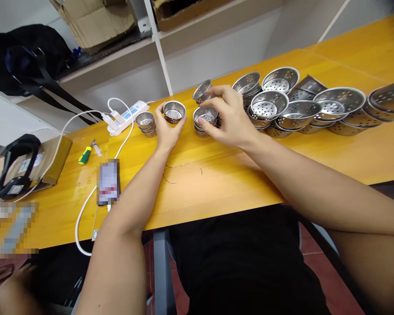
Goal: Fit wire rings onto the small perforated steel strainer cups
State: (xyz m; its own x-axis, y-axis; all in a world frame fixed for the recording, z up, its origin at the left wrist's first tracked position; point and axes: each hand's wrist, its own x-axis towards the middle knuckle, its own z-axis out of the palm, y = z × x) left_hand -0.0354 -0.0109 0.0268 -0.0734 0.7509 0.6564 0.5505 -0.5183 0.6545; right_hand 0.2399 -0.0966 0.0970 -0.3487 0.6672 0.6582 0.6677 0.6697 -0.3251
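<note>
My left hand [167, 131] is wrapped round a small perforated metal cup [174, 112], fingers on its left side and thumb on its right. The cup is upright with its mouth showing. My right hand [228, 116] is held over a short stack of similar cups [203, 119], its fingers curved and apart. Its thumb overlaps the rim of the top cup; whether it touches is hard to tell. Behind those fingers another perforated cup [202, 91] stands tilted. Left of my left hand is another small stack of cups [145, 124].
Several larger perforated metal cups [269, 105] crowd the right of the yellow table [216, 188]. Thin bent wires [191, 164] lie in front. To the left are a power strip [128, 118], a phone [108, 183] on a cable and a green-yellow screwdriver [86, 154]. Another person's hand [9, 288] shows lower left.
</note>
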